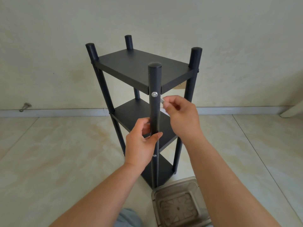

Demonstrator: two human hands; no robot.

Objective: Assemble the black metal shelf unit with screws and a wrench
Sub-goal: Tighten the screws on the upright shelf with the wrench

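2 bare hands work at the near post [154,79] of the black 3-tier shelf unit [144,69] standing on the tiled floor [65,145]. Left hand [141,143] curls around that post; at its 1 o'clock, right hand [180,115] pinches a small silvery wrench [162,101] just beside the silver screw [154,94]. At 6 o'clock lies a clear plastic container [178,203].

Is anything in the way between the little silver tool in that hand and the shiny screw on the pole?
Nothing visible is. The right hand pinches a small silver tool just right of and below the screw on the front pole. The left hand grips the pole lower down, clear of it.
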